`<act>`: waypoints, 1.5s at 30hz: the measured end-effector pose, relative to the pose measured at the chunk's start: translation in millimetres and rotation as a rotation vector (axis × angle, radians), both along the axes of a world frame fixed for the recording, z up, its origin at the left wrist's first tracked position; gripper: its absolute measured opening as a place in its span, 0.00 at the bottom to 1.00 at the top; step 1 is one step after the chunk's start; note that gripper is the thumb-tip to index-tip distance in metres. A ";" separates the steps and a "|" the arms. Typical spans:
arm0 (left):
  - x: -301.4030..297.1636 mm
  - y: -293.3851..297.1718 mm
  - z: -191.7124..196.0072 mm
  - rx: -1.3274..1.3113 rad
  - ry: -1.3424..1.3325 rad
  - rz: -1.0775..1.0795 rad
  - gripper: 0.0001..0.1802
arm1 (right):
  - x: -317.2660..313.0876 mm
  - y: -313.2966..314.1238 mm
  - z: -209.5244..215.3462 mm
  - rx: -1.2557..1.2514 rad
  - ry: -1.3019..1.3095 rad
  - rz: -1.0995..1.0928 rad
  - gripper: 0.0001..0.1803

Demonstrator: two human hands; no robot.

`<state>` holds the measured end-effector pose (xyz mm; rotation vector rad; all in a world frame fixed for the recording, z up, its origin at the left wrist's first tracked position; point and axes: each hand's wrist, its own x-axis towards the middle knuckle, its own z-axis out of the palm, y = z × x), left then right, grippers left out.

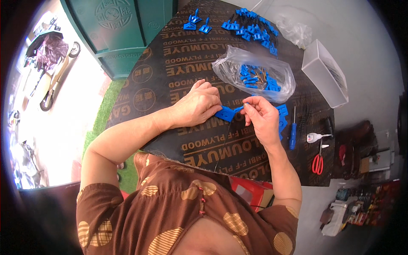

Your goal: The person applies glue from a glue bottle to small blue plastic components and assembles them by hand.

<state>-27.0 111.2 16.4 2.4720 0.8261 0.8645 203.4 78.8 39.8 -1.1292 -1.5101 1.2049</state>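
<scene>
My left hand [197, 104] rests near the middle of the dark plywood table [178, 87], its fingers pressing on a flat blue plastic piece [225, 114]. Opposite it, my right hand [261, 119] pinches a small blue stem at the piece's right end between thumb and forefinger. What exactly sits in that fingertip grip is partly hidden. A thin dark strand seems to hang below the piece. Just beyond my hands lies an open clear plastic bag [224, 66] of blue parts [272, 85] and brass-coloured pins. More flat blue pieces [282, 114] lie right of my right hand.
On the right are a blue screwdriver [293, 136], a white glue bottle [313, 137] and red-handled scissors [317, 163]. A white plastic bin [325, 74] stands at the right edge. Several blue assemblies [255, 32] lie at the far side. A green door [119, 29] is at left.
</scene>
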 end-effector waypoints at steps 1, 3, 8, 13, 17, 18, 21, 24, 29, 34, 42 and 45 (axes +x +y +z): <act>-0.6 -0.3 0.8 -0.004 0.003 0.001 0.07 | 0.0 0.1 -0.1 0.001 0.002 0.002 0.08; -0.9 -1.0 2.5 -0.011 -0.001 -0.012 0.07 | 0.3 0.4 -1.2 0.016 0.009 -0.002 0.08; -2.9 -3.7 9.4 0.068 -0.060 -0.052 0.07 | 1.0 0.1 -0.2 0.043 0.023 -0.022 0.08; -2.3 -8.9 21.6 0.265 -0.116 -0.022 0.11 | 3.0 0.1 1.8 0.083 0.050 -0.041 0.08; -1.0 -10.7 24.1 0.343 -0.144 -0.033 0.12 | 3.4 -1.1 2.1 0.090 0.087 -0.058 0.08; -0.9 -11.7 25.3 0.371 -0.138 -0.038 0.13 | 2.4 -1.8 3.6 0.096 0.078 -0.059 0.08; 1.1 -13.3 26.9 0.425 -0.102 -0.050 0.15 | 3.3 -1.7 3.5 0.093 0.067 -0.038 0.08; 2.6 -14.1 24.3 0.483 -0.033 -0.050 0.16 | 2.9 -1.9 3.5 0.078 0.038 -0.011 0.07; 2.7 -15.3 21.8 0.614 0.134 -0.053 0.15 | 1.9 -2.9 5.1 0.035 -0.018 0.028 0.07; 3.8 -21.9 26.4 0.700 0.301 -0.126 0.17 | 0.5 -3.7 2.7 0.077 -0.164 0.012 0.07; 4.8 -17.8 19.7 0.539 0.213 -0.110 0.15 | 2.1 -2.6 2.3 0.140 -0.365 0.078 0.07; 2.6 -13.6 18.6 0.322 0.085 -0.139 0.17 | 2.3 -2.6 2.5 0.159 -0.379 0.085 0.07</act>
